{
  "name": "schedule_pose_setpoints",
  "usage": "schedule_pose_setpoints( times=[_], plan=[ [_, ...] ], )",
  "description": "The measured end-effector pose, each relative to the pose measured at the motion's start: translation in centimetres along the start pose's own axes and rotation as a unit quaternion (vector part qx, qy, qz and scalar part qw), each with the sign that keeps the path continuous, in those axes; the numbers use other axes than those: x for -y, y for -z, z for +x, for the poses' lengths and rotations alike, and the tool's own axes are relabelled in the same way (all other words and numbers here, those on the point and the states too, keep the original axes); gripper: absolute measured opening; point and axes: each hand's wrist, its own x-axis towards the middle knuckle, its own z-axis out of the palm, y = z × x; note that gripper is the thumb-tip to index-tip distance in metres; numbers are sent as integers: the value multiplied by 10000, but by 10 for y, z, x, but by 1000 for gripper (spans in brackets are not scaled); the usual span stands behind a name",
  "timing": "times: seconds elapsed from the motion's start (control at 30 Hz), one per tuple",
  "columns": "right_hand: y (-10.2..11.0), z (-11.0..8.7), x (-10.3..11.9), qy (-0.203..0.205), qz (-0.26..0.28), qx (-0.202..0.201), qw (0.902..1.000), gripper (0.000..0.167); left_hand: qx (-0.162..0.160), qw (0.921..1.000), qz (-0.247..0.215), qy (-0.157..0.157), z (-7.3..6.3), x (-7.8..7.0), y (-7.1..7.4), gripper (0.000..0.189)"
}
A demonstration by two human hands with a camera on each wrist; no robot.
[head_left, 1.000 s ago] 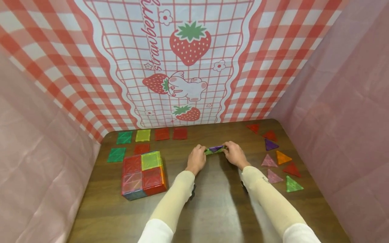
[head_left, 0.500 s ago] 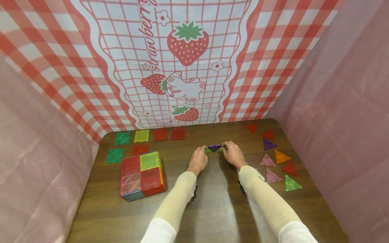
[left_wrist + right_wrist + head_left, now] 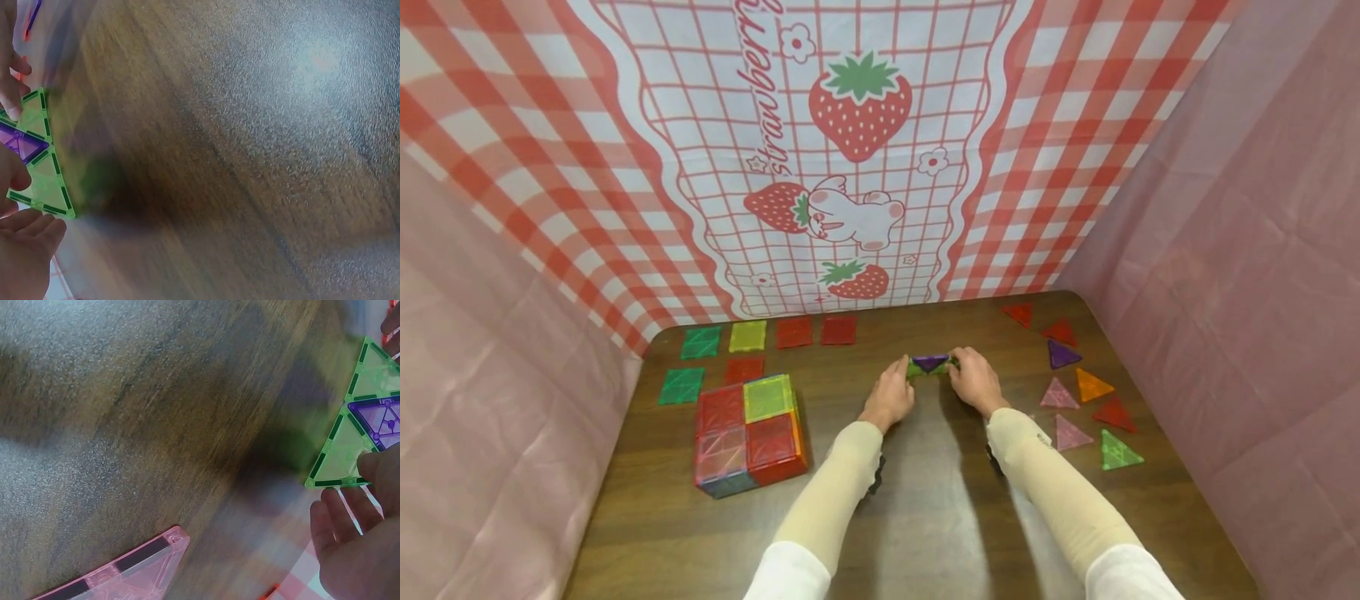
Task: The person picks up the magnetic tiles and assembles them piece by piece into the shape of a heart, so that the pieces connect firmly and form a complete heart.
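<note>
Between my hands in the head view is a small row of translucent magnetic tiles. It has a purple triangle tile (image 3: pixel 931 363) in the middle, flanked by two green triangle tiles. My left hand (image 3: pixel 891 392) pinches the left end, and my right hand (image 3: pixel 976 382) the right end. In the right wrist view, a green triangle tile (image 3: pixel 340 456) lies between my right thumb and fingers. The other green triangle tile (image 3: pixel 374 372) reaches toward my left fingertips, and the purple one fits point-first between them. Tile shadows fall on the wood below.
A block of joined square tiles (image 3: pixel 772 440) stands at left on the wooden table (image 3: pixel 925 517). Behind it lie loose squares, among them a green square (image 3: pixel 681 386) and a yellow square (image 3: pixel 747 336). Several loose triangles, including an orange triangle (image 3: pixel 1093 385), are scattered at right.
The row of tiles has turned slightly, so its purple triangle shows more fully and level. Both hands keep hold with only small shifts, and the head view has moved a little.
</note>
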Motion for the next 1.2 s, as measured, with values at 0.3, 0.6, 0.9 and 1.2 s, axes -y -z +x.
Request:
schedule_pose_setpoints(
  times=[0.3, 0.6, 0.9, 1.2],
  plan=[
    [0, 0, -1, -57, 112, 105, 9999, 28, 184, 9998, 11, 34, -2, -1, 2, 63],
    [2, -2, -6, 132, -17, 92, 9999, 36, 205, 9997, 99, 52, -4, -2, 2, 68],
    [46, -16, -31, -169, -427, 305, 9985, 47, 83, 9996, 179, 218, -17, 11, 8, 68],
    [93, -47, -45, -762, -1186, 2936, 9455, 30, -384, 9992, -1, -67, -53, 37, 3, 64]
  ],
)
